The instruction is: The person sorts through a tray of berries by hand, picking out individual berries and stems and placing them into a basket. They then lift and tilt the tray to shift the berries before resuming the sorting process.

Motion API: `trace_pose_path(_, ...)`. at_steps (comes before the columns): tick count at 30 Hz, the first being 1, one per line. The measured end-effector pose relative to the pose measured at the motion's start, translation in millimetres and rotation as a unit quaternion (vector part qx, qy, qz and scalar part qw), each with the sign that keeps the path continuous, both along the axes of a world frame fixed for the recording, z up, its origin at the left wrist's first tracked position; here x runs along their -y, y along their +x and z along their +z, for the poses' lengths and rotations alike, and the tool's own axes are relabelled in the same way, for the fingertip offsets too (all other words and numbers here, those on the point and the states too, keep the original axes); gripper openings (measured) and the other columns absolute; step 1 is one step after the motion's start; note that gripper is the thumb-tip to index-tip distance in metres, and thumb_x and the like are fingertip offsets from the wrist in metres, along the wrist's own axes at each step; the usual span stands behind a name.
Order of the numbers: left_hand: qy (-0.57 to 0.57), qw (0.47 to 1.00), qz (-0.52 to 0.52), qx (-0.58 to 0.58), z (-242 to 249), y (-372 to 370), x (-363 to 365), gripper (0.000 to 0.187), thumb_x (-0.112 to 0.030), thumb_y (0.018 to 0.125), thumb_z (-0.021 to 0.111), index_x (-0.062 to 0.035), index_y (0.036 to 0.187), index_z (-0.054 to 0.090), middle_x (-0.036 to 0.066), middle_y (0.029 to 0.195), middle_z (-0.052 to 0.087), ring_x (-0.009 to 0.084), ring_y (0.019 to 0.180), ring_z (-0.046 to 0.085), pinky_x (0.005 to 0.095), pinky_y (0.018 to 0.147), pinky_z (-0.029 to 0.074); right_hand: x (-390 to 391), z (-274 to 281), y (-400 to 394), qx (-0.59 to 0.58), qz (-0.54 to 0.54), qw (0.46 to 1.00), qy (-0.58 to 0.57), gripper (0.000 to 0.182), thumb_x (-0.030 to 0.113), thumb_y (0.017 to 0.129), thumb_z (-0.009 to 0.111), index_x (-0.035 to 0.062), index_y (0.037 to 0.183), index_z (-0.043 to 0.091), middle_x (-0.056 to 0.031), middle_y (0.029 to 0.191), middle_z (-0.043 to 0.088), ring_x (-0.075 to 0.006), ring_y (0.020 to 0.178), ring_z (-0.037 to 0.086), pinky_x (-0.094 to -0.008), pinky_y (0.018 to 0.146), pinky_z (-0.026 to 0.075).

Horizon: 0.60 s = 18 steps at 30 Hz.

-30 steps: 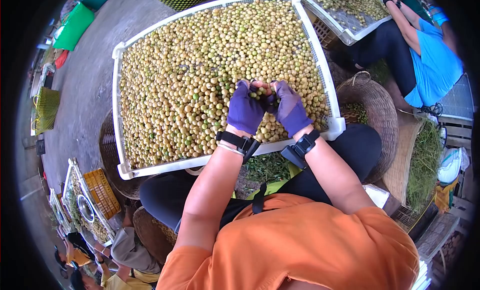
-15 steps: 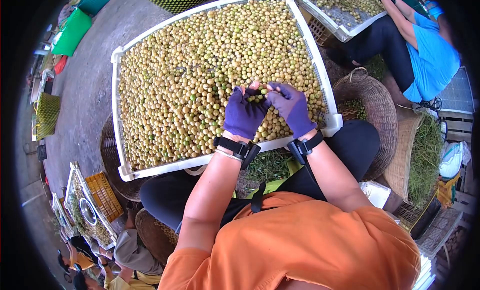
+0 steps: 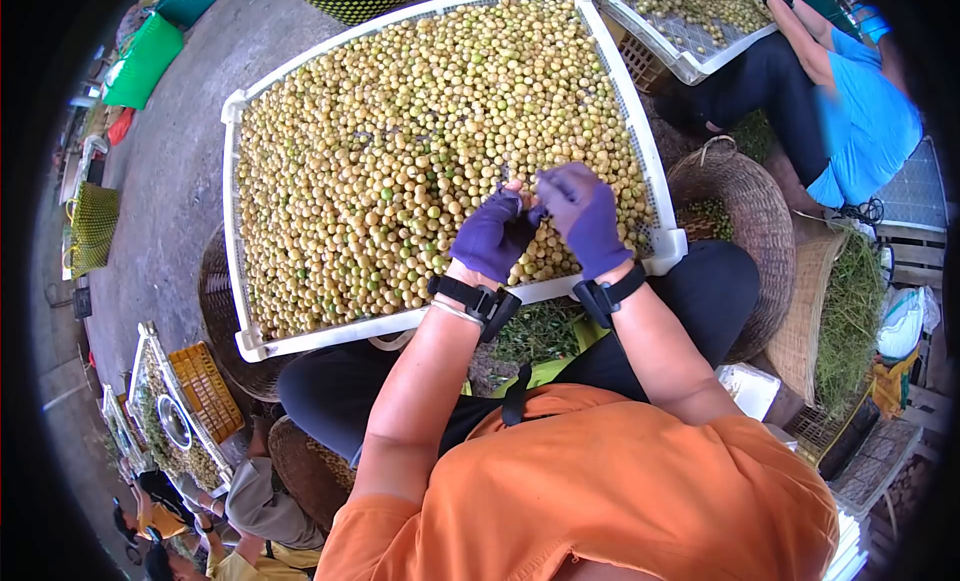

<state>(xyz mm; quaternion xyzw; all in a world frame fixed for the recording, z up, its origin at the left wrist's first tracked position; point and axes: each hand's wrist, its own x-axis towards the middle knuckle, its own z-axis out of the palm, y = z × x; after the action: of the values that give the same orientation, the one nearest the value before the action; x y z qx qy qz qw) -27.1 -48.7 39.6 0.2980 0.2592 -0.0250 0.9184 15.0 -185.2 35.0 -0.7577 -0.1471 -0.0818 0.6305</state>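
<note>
Small round fruits [image 3: 400, 131], mostly tan with some green, cover most of a white-framed tray [image 3: 660, 186] that spans the upper middle of the frame. Near the tray's lower right part, the person's left hand [image 3: 494, 231] and right hand [image 3: 586, 213], both in purple gloves with fingertips bared, are close together above the fruits. The left hand's fingers are curled inward; the right hand's are bent too, slightly blurred. Whether either grips a fruit cannot be told. Just right of the tray, a round woven basket [image 3: 772, 236] has some fruits inside. Green stems [image 3: 848, 326] lie in a heap farther right. A person in a blue shirt [image 3: 868, 121] sits at the upper right, beside another tray [image 3: 690, 69] of fruits. A yellow crate [image 3: 207, 389] is at the lower left.
</note>
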Motion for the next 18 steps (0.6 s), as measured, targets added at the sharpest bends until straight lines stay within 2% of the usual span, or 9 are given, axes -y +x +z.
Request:
trace_pose_path(2, -0.064, 0.997, 0.010, 0.045, -3.0, -1.2, -5.8, 0.022, -0.007, 0.093, 0.052, 0.0019, 0.113, 0.055, 0.010, 0.096, 0.059, 0.0275, 0.098, 0.055, 0.0435, 0.096, 0.046, 5.2, 15.0, -2.7, -0.138, 0.024, 0.980, 0.142, 0.012, 0.013, 0.080, 0.065, 0.0015, 0.081, 0.068, -0.0051, 0.072, 0.065, -0.0135, 0.067, 0.061, -0.0303, 0.065, 0.049)
trace_pose_path(3, -0.096, 0.992, 0.004, 0.080, -8.2, 0.1, -11.9, 0.023, -0.009, 0.093, 0.053, 0.0030, 0.112, 0.055, 0.012, 0.098, 0.058, 0.0293, 0.099, 0.055, 0.0445, 0.097, 0.046, 14.1, 23.0, -4.4, -0.146, 0.148, 0.969, 0.131, 0.012, 0.013, 0.080, 0.065, 0.0018, 0.080, 0.068, -0.0041, 0.072, 0.065, -0.0129, 0.067, 0.061, -0.0302, 0.064, 0.048)
trace_pose_path(5, -0.160, 0.975, -0.011, 0.152, -5.6, 4.7, -17.3, 0.026, -0.015, 0.093, 0.055, 0.0054, 0.110, 0.055, 0.016, 0.101, 0.058, 0.0330, 0.102, 0.054, 0.0465, 0.099, 0.044, 34.1, 43.8, -5.8, -0.154, 0.387, 0.903, 0.102, 0.011, 0.013, 0.080, 0.065, 0.0025, 0.079, 0.068, -0.0021, 0.071, 0.066, -0.0119, 0.067, 0.060, -0.0301, 0.064, 0.048)
trace_pose_path(6, -0.132, 0.977, 0.007, 0.168, -3.1, 4.6, -16.9, 0.039, -0.027, 0.095, 0.050, 0.0086, 0.112, 0.052, 0.021, 0.108, 0.057, 0.0384, 0.106, 0.052, 0.0496, 0.099, 0.043, 39.8, 60.6, -16.1, -0.180, 0.380, 0.901, -0.105, 0.010, 0.013, 0.081, 0.065, 0.0035, 0.080, 0.067, -0.0057, 0.069, 0.065, -0.0141, 0.065, 0.061, -0.0317, 0.062, 0.048)
trace_pose_path(9, -0.137, 0.979, -0.037, 0.145, 10.0, 5.3, -16.1, 0.050, -0.036, 0.098, 0.042, 0.0096, 0.118, 0.048, 0.025, 0.116, 0.054, 0.0400, 0.109, 0.051, 0.0527, 0.099, 0.042, 33.4, 51.4, -14.9, 0.022, 0.281, 0.946, -0.161, 0.012, 0.017, 0.083, 0.063, 0.0052, 0.082, 0.068, -0.0113, 0.068, 0.064, -0.0218, 0.064, 0.063, -0.0337, 0.061, 0.047)
trace_pose_path(10, -0.113, 0.979, -0.071, 0.157, 21.2, 4.3, -10.5, 0.046, -0.037, 0.091, 0.053, 0.0064, 0.105, 0.050, 0.021, 0.113, 0.056, 0.0344, 0.105, 0.054, 0.0453, 0.095, 0.045, 27.9, 53.7, -13.8, -0.010, 0.232, 0.968, -0.097, 0.016, 0.022, 0.084, 0.063, 0.0076, 0.088, 0.067, -0.0151, 0.075, 0.064, -0.0299, 0.069, 0.063, -0.0366, 0.061, 0.047)
trace_pose_path(13, -0.209, 0.967, -0.062, 0.134, 16.7, 1.8, -8.0, 0.061, -0.047, 0.097, 0.037, 0.0067, 0.126, 0.044, 0.024, 0.124, 0.050, 0.0370, 0.113, 0.051, 0.0495, 0.100, 0.041, 11.9, 52.3, -6.5, 0.137, 0.104, 0.967, -0.188, 0.021, 0.028, 0.085, 0.063, 0.0092, 0.093, 0.067, -0.0138, 0.081, 0.064, -0.0322, 0.073, 0.063, -0.0385, 0.062, 0.048)
trace_pose_path(15, -0.229, 0.956, -0.102, 0.154, 13.4, -3.4, -8.9, 0.067, -0.055, 0.095, 0.037, 0.0034, 0.127, 0.045, 0.022, 0.128, 0.049, 0.0337, 0.117, 0.050, 0.0455, 0.101, 0.040, 4.2, 35.6, -4.6, 0.203, 0.075, 0.949, -0.228, 0.027, 0.032, 0.086, 0.061, 0.0101, 0.100, 0.064, -0.0114, 0.083, 0.063, -0.0296, 0.069, 0.062, -0.0403, 0.061, 0.048)
trace_pose_path(18, -0.141, 0.980, -0.076, 0.114, 23.2, -5.7, 2.7, 0.068, -0.059, 0.093, 0.038, -0.0002, 0.128, 0.046, 0.018, 0.125, 0.053, 0.0315, 0.113, 0.052, 0.0433, 0.098, 0.042, 0.7, 26.9, -9.2, 0.240, 0.052, 0.908, -0.340, 0.030, 0.032, 0.086, 0.060, 0.0098, 0.106, 0.061, -0.0101, 0.082, 0.062, -0.0275, 0.067, 0.063, -0.0409, 0.058, 0.049)
